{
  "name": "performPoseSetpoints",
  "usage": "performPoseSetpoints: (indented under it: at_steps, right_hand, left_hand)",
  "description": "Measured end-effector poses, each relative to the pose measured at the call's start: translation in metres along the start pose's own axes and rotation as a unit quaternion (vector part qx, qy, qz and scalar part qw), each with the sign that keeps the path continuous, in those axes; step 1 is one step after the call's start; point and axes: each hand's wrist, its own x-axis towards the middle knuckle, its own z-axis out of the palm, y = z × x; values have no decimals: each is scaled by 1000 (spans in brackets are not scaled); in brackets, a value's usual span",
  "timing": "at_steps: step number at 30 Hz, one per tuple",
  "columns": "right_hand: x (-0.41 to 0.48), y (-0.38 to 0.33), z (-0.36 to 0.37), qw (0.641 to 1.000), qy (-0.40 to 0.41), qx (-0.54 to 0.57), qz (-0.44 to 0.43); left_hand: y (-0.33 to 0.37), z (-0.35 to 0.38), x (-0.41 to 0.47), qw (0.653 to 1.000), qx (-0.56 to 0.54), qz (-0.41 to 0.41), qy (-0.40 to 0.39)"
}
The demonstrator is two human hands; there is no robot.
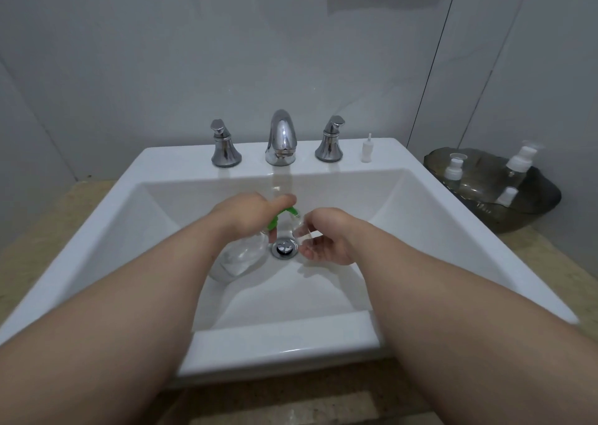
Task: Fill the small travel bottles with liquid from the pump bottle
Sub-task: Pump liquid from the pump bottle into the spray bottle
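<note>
Grey panelled wall; white rectangular sink (161, 159) set in a beige counter. The chrome faucet (281, 140) stands beyond both hands. A dark glass tray (543, 198) sits well off to the right of the right-hand grip and holds spare bottles (453, 167).

Clear pump bottle (236, 256): inside the basin, below the left hand (239, 214). Its long axis tilts, with the base toward the person and the green pump head (283, 216) away and to the right. The left hand is curled about the neck with a finger over the pump head.

The right hand (326, 233) has its fingers wrapped round the small travel bottle (302, 230), a clear one whose outline is faint. It is held just right of the left grip, over the drain (284, 247).

Key relation: the nozzle points rightward from the left grip toward the travel bottle's mouth and appears almost touching it. Whether the spout sits inside the opening cannot be told. Judgement: the next press needs the mouth directly under the spout tip.

A white cap (366, 149) stands on the sink deck, beyond the right hand.
</note>
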Motion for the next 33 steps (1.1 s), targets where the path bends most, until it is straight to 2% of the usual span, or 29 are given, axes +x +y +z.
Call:
performPoseSetpoints:
  at_steps: [8,11,15,20,26,33]
  right_hand:
    - [-6,2,-4,994,46,-96,25]
    - [-4,3,-4,994,48,-94,15]
    - [-8,5,0,994,7,-110,3]
    - [-7,7,2,983,-43,-181,-15]
    - [-6,8,-1,958,-34,-274,-78]
    - [-4,12,-1,943,-38,-316,-99]
  left_hand:
    - [11,9,4,995,96,-19,3]
    - [11,11,5,994,110,-19,5]
    - [9,10,8,993,112,-20,6]
    - [9,9,8,994,109,-30,6]
    - [9,10,8,992,122,-39,4]
    - [9,10,5,991,122,-48,-21]
